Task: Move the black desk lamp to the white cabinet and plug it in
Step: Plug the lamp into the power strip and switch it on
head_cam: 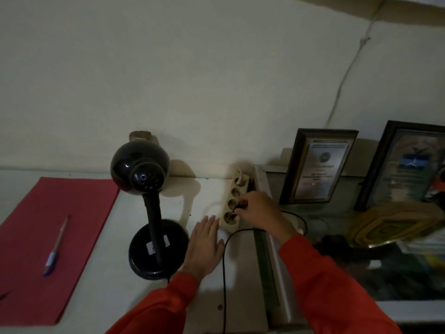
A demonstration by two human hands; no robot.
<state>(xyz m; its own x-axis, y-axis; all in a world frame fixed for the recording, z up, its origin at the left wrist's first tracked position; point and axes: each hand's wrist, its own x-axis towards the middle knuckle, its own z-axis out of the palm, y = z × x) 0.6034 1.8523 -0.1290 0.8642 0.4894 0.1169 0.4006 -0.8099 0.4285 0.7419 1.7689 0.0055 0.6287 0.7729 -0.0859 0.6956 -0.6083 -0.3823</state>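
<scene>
The black desk lamp stands upright on the white cabinet top, its round shade unlit and its oval base bearing a white sticker. Its black cord runs from the base up to a black plug. My right hand pinches that plug at the nearest sockets of a beige power strip lying against the wall. My left hand rests flat on the cabinet, fingers apart, touching the strip's near end, just right of the lamp base.
A red paper sheet with a blue pen lies left of the lamp. A white plug sits in the strip's far socket. Two framed certificates lean on the wall at right, over a glass-topped area with clutter. A white cable runs up the wall.
</scene>
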